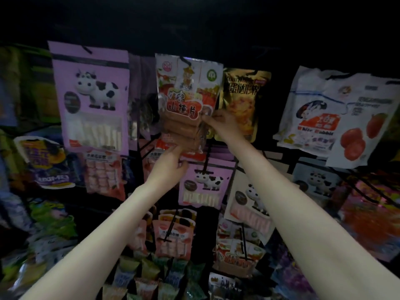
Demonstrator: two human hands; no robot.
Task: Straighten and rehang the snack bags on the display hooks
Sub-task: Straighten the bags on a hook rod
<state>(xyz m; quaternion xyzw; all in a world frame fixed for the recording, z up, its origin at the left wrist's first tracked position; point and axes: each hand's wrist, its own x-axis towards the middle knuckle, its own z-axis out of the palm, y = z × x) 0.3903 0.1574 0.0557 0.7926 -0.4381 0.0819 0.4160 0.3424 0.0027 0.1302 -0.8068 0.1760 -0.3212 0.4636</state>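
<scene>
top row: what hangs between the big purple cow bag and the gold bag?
Head view: the red hawthorn snack bag, gripped by the left hand at its bottom and the right hand at its right edge.

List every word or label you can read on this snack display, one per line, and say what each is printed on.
"山楂片": red label on the hawthorn snack bag that both hands hold.
"White Rabbit", partly blurred: white candy bag at right.
Gold bag: large characters, too blurred to read.
Purple cow bag: small print unreadable.
</scene>
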